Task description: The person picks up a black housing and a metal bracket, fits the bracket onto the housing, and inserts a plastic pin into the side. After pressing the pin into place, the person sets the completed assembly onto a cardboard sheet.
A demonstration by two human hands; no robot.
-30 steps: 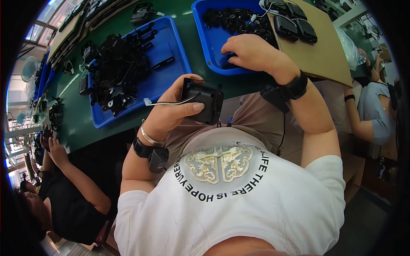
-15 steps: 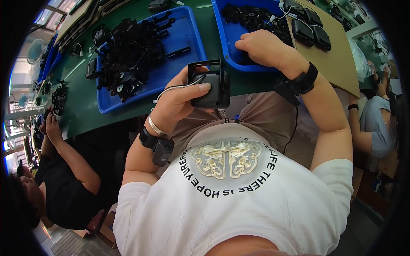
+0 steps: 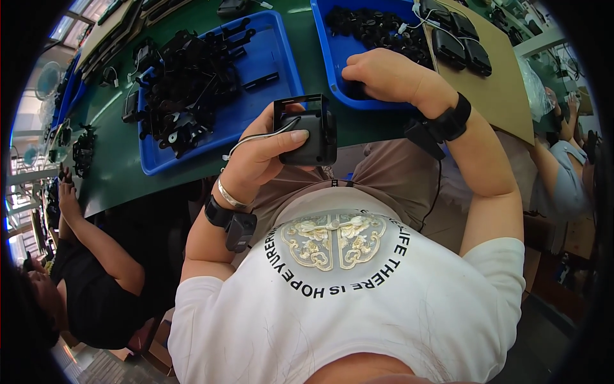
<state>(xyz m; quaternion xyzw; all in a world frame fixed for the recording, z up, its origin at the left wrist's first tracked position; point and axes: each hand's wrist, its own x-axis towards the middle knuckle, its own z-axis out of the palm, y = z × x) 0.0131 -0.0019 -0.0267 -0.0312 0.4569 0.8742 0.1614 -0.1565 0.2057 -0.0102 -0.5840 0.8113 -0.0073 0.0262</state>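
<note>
My left hand is closed round a boxy black device, its thumb pressed on the face. A black U-shaped bracket frames the top of the device, and a white cable runs back from it over the hand. My right hand reaches over the near end of the right blue tray, fingers curled down. Its fingertips are hidden, so whatever they grip cannot be seen. Small black round parts are heaped farther back in that tray.
A left blue tray holds a pile of black brackets. Several black devices with white cables lie on cardboard at the right. The green table carries more parts at far left. Other people sit on both sides.
The view has shifted slightly. My left hand still holds the device in much the same pose. My right hand remains at the tray, its fingers dipped slightly lower.
</note>
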